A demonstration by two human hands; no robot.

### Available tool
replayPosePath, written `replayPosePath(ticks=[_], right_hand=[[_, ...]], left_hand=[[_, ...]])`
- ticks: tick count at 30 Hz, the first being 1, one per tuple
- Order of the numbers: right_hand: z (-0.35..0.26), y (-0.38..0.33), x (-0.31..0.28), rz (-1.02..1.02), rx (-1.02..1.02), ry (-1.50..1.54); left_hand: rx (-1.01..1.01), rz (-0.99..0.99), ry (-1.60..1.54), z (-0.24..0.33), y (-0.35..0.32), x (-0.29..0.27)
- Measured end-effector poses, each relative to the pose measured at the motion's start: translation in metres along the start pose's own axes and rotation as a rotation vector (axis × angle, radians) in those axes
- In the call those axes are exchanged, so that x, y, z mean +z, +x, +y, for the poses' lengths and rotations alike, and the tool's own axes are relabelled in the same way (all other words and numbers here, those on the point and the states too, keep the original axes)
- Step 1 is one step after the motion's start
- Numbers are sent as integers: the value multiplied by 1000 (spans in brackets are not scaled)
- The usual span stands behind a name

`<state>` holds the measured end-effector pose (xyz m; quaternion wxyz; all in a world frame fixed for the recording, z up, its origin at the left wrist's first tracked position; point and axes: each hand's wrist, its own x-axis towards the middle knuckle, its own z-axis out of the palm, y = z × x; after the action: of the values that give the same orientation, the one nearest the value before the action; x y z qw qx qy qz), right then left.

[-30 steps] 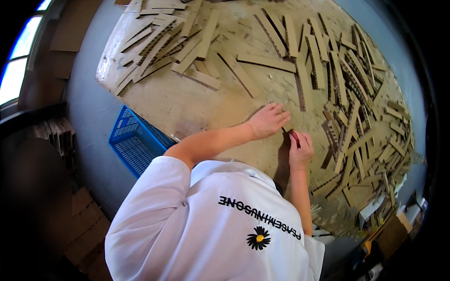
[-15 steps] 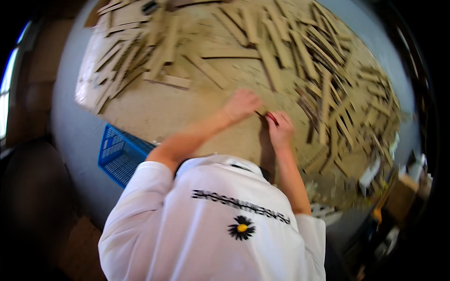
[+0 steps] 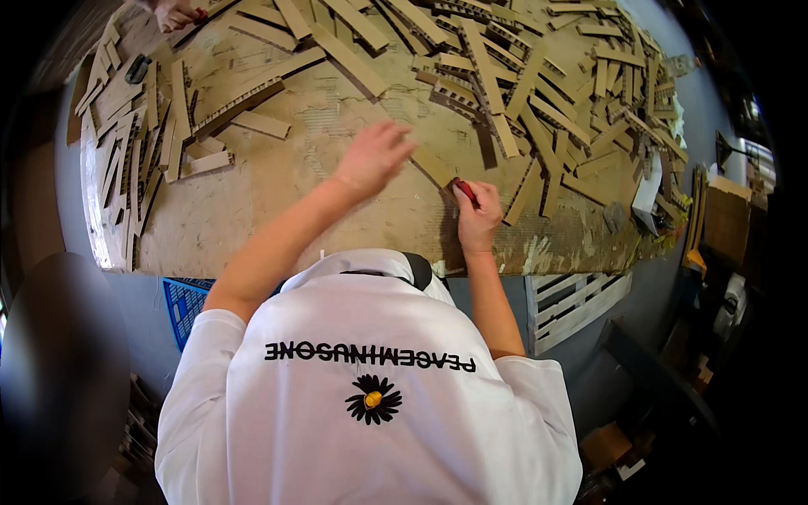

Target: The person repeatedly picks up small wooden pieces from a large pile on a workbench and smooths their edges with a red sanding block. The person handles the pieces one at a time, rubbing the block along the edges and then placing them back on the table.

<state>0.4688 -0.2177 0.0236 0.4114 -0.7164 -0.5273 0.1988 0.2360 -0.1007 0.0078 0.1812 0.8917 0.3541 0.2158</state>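
Note:
My right hand (image 3: 480, 220) is closed around a small red-handled tool (image 3: 464, 193) near the table's front edge; its working end is hard to make out. A flat brown cardboard strip (image 3: 431, 167) lies slantwise between my hands, one end close to the tool. My left hand (image 3: 376, 157) is a little farther out and to the left, its fingers bent and slightly blurred beside the strip's other end. Whether those fingers grip the strip or only pass over it, I cannot tell.
Many cardboard strips (image 3: 484, 76) are heaped across the far and right parts of the table (image 3: 278, 198). Another person's hand (image 3: 174, 14) holds something red at the far left. Below the edge are a blue plastic crate (image 3: 181, 307) and a white slatted pallet (image 3: 581, 307).
The view has shifted. My left hand has moved away from my right, leftward, and a strip now shows between them. Another person's hand has come into view at the far left.

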Motion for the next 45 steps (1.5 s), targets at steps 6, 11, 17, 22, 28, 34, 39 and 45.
replayPosePath(ticks=[6,11,17,22,28,34,39,45], right_hand=[[12,-4,9,-16,16,16],[12,-2,9,-20,-68,-41],[6,-3,12,-28,-77,-182],[10,-5,11,-30,-62,-176],[8,-3,13,-28,-48,-176],[6,-2,9,-39,10,-113],[3,3,-16,121,217,176],[14,19,-14,165,502,460]], left_hand=[[-26,-179,66,23,25,43],[-18,-250,92,20,28,37],[-10,-270,135,20,31,33],[10,-259,126,22,31,35],[-17,-263,123,20,32,38],[30,-223,116,15,32,37],[-65,-17,-28,-22,-3,-30],[-700,454,612,-113,-105,-186]])
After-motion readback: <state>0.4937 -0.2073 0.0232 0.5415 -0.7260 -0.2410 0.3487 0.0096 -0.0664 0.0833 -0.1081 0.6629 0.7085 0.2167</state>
